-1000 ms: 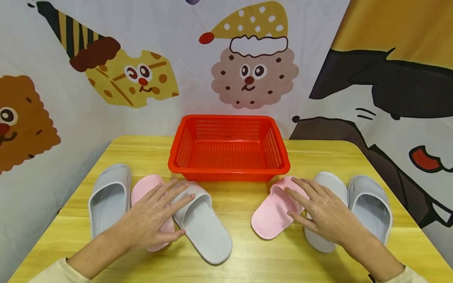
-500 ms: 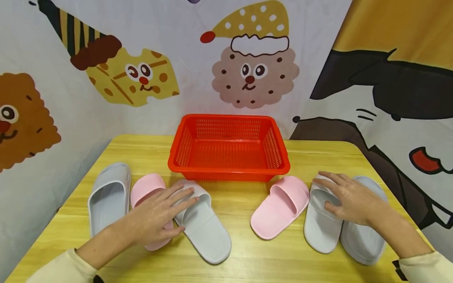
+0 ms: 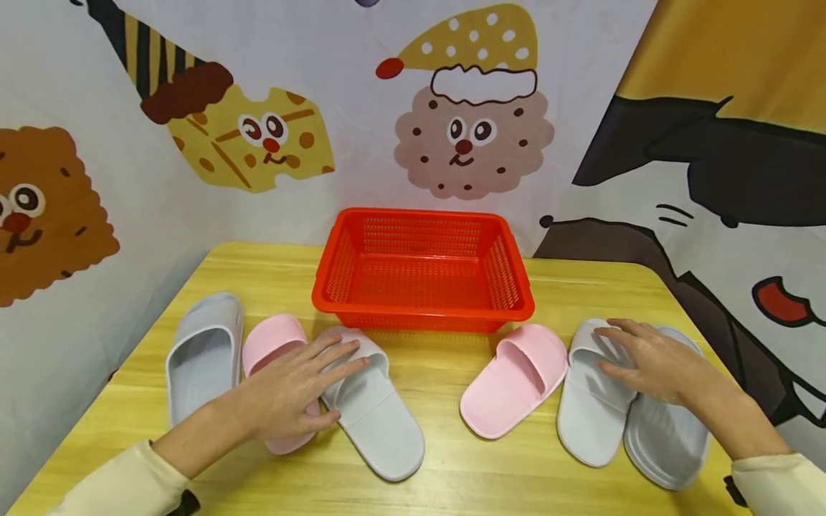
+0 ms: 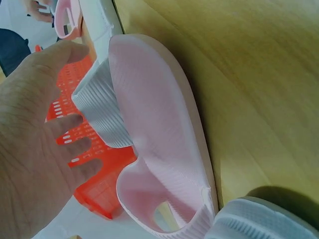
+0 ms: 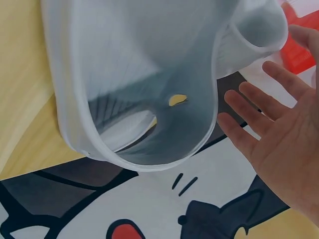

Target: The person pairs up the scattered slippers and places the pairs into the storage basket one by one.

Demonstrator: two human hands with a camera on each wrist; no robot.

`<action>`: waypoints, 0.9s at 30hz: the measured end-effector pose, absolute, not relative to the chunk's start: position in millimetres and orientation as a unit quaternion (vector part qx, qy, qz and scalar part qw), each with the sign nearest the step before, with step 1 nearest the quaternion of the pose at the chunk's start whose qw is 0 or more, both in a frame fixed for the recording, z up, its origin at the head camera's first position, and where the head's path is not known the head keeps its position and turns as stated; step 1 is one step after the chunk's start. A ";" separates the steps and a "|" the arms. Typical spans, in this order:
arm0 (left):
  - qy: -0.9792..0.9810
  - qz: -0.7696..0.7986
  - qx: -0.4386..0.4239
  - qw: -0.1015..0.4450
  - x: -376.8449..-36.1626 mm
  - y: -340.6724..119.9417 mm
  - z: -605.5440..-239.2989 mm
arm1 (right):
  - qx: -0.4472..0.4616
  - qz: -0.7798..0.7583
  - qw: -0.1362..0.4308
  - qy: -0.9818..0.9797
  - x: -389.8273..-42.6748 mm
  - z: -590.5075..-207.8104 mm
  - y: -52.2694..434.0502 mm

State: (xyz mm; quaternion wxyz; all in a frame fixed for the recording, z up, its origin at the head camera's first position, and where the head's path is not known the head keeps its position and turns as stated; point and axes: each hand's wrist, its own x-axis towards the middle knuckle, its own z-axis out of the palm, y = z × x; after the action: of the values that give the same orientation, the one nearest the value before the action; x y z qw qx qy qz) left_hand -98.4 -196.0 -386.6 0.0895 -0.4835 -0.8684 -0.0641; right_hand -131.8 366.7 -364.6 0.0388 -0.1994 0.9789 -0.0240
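Observation:
My left hand (image 3: pixel 290 394) hovers with spread fingers over a pink slipper (image 3: pixel 274 342) and a light grey slipper (image 3: pixel 383 430). In the left wrist view, nothing is between the fingers of that hand (image 4: pixel 30 134), beside the pink slipper (image 4: pixel 154 109). A blue-grey slipper (image 3: pixel 203 373) lies farther left. On the right, my other hand (image 3: pixel 665 365) is over a second light grey slipper (image 3: pixel 590 423) and a second blue-grey slipper (image 3: pixel 667 444). Its fingers are extended in the right wrist view, apart from the large grey slipper (image 5: pixel 197 99). Another pink slipper (image 3: pixel 506 394) lies nearer the middle.
A red plastic basket (image 3: pixel 422 314) with nothing in it stands at the back of the wooden table (image 3: pixel 445 466). Behind it hangs a cloth (image 3: pixel 361 93) printed with cartoon figures.
My right hand has moved right, from above the pink slipper to above the light grey and blue-grey ones. The left hand stays nearly in place. No slipper has visibly shifted.

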 end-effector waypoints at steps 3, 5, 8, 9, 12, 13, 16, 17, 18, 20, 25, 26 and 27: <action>-0.866 -0.068 -0.487 0.087 -101.9 -195.6 -387.3 | -0.190 -0.024 0.046 0.980 -132.7 -366.7 369.7; -0.865 -0.072 -0.490 0.086 -104.7 -195.3 -387.4 | -0.180 -0.023 0.052 0.982 -133.8 -367.4 369.7; -0.864 -0.076 -0.492 0.077 -108.3 -194.3 -386.2 | -0.166 -0.023 0.065 0.984 -135.5 -368.7 369.3; -0.864 -0.076 -0.492 0.072 -109.3 -193.7 -385.5 | -0.163 -0.023 0.068 0.984 -135.8 -369.1 368.9; -0.868 -0.084 -0.487 0.048 -111.7 -191.5 -382.1 | -0.155 -0.025 0.076 0.985 -136.9 -370.6 368.7; -0.869 -0.088 -0.485 0.040 -112.5 -190.7 -381.0 | -0.156 -0.027 0.077 0.984 -137.4 -371.0 368.9; -0.874 -0.102 -0.476 0.014 -114.7 -189.0 -377.2 | -0.157 -0.030 0.075 0.984 -138.9 -371.6 369.4; -0.874 -0.105 -0.473 0.006 -115.7 -188.2 -376.1 | -0.158 -0.031 0.074 0.984 -139.4 -371.9 369.8; -0.876 -0.106 -0.471 -0.002 -116.6 -187.5 -375.1 | -0.159 -0.033 0.072 0.984 -139.8 -372.3 370.1; -0.877 -0.104 -0.468 -0.016 -118.5 -185.9 -372.9 | -0.158 -0.037 0.071 0.984 -140.3 -373.5 370.7; -0.885 -0.097 -0.451 -0.062 -122.8 -181.2 -369.3 | -0.159 -0.056 0.069 0.983 -139.9 -376.4 371.2; -0.886 -0.096 -0.448 -0.067 -123.7 -180.2 -369.1 | -0.158 -0.057 0.069 0.983 -139.7 -376.7 371.2; -0.887 -0.095 -0.445 -0.073 -124.5 -179.2 -368.7 | -0.159 -0.061 0.069 0.983 -139.6 -377.0 371.1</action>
State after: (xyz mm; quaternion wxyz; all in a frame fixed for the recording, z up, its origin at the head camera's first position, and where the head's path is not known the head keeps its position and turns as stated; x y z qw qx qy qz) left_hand -124.5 -179.2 -368.7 -0.0727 -0.4454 -0.8873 -0.0947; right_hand -139.6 371.1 -377.0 0.0693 -0.1593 0.9829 -0.0609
